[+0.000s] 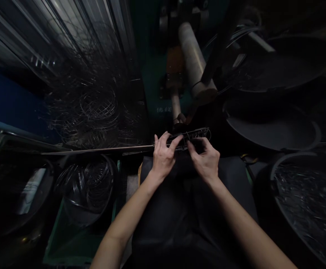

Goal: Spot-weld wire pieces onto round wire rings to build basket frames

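Note:
In the middle of the head view, both hands are at a narrow dark wire frame (200, 133) with crossing thin rods. My left hand (163, 156) lies over its left end, thumb and fingers curled onto it. Bent at the knuckles, my right hand (206, 158) pinches at the frame's near side; its fingertips are partly lost in shadow. A thin flat strip (109, 150) runs leftward from beside my left fingers. Just beyond the hands is the lower end of a machine's slim metal rod (176, 106).
A thick metal cylinder (193, 56) juts from the green machine. Tangled wire (98, 104) is heaped at the back left. A bucket of wire rings (87, 183) stands left, above a green crate (67, 239). On the right are an open tub (275, 127) and a tub of small wire pieces (308, 205).

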A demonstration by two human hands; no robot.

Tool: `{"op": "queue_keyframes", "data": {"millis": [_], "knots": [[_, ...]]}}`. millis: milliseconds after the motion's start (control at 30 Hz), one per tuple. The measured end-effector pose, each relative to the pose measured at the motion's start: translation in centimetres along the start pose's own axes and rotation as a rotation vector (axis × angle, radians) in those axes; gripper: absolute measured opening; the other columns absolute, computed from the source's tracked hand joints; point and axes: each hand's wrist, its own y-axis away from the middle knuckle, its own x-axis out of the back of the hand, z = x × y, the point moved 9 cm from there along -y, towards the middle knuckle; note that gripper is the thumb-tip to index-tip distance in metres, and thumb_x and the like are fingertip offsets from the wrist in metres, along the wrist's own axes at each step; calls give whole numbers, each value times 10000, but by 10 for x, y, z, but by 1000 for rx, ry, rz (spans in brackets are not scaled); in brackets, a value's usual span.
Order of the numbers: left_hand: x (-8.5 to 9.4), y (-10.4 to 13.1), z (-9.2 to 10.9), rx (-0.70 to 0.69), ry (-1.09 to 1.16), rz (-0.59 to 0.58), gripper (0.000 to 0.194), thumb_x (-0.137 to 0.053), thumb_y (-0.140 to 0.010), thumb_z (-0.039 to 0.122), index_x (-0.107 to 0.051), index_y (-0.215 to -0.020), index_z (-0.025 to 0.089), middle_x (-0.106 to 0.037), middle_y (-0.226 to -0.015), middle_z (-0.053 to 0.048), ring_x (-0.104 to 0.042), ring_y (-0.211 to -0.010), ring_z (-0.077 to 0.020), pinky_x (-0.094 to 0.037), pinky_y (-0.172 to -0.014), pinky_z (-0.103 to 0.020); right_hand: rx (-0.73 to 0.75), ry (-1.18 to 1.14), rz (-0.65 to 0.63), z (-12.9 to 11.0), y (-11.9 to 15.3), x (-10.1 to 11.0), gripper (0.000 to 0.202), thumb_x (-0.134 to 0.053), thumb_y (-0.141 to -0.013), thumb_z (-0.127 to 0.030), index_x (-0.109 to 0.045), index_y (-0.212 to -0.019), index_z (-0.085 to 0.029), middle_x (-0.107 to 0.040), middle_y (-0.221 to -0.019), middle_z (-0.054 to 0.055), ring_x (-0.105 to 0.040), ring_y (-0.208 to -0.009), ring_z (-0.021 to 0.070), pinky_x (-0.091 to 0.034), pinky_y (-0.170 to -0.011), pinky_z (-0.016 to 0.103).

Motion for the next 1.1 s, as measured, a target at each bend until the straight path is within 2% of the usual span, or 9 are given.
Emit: {"op": "queue_keyframes", "data": {"millis": [233, 567, 1100], "knots": [[2, -4, 0, 2, 19, 50, 557, -571, -801, 33, -516, -1302, 269, -529, -1261, -109, -510, -1276, -254, -342, -1130, -573, 2, -54, 14, 2, -2, -1, 263, -591, -839, -455, -629, -859, -195, -669, -784, 36, -624, -683, 167, -489, -635, 275], [-5, -9, -1, -5, 79, 8, 603, -576, -769, 23, -496, -1313, 272, -507, -1309, -106, -483, -1308, -265, -285, -1149, -593, -17, -65, 29, 0, -5, 3, 253, -591, -815, -449, -587, -818, -196, -649, -738, 35, -605, -614, 161, -490, -574, 269], [-7, -19, -5, -36, 66, 54, 563, -587, -789, 53, -509, -1308, 255, -510, -1286, -112, -478, -1312, -255, -294, -1155, -577, 224, -13, 81, -13, -12, 2, 161, -579, -876, -339, -580, -849, -180, -638, -748, 18, -602, -639, 131, -466, -606, 236]]}}
